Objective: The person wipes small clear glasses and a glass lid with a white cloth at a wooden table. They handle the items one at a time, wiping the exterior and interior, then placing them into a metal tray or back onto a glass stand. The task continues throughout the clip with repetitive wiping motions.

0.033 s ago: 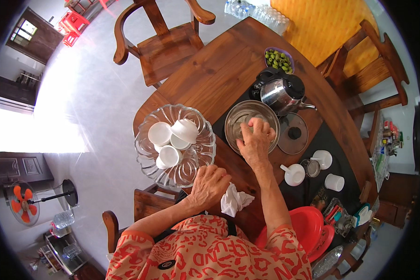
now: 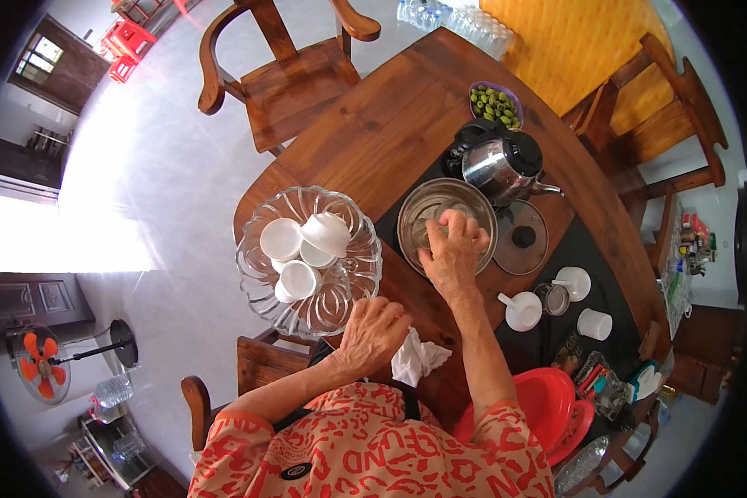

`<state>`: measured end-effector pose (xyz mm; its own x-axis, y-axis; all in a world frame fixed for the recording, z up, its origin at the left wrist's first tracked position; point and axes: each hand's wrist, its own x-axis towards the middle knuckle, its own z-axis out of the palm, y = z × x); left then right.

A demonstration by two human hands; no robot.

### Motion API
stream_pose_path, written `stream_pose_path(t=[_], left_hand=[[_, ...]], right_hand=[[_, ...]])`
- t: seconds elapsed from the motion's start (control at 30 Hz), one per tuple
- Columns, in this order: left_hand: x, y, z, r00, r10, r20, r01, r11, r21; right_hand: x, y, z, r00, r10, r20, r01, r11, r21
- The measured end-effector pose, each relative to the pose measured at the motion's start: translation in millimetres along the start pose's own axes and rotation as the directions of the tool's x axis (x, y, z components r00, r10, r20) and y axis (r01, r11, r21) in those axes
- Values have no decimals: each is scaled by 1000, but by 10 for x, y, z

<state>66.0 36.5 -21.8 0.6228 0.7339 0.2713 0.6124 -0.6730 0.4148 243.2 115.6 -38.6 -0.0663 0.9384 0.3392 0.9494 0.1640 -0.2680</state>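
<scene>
My right hand reaches into a steel pot at the table's middle. Its fingers are bent, and whatever they grip down in the pot is hidden. My left hand rests low at the near table edge, fingers curled under, with nothing showing in them. Just beyond it stands a ribbed glass bowl with several white cups inside, some tipped on their sides. A crumpled white cloth lies between my forearms.
Behind the pot stands a steel kettle, with a glass lid beside the pot. Green fruit fills a bowl farther back. At right are a white handled pot, a white cup and red basins. Wooden chairs surround the table.
</scene>
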Motion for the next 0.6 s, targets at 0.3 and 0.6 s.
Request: stream_pose_path(t=[0.3, 0.6], left_hand=[[-77, 44, 7, 995, 80, 60, -69, 984, -167], [-464, 42, -258, 993, 51, -102, -69, 981, -182]], right_hand=[[-6, 21, 24, 999, 16, 36, -14, 998, -63], [-346, -530, -362, 985, -91, -144, 126, 958, 257]])
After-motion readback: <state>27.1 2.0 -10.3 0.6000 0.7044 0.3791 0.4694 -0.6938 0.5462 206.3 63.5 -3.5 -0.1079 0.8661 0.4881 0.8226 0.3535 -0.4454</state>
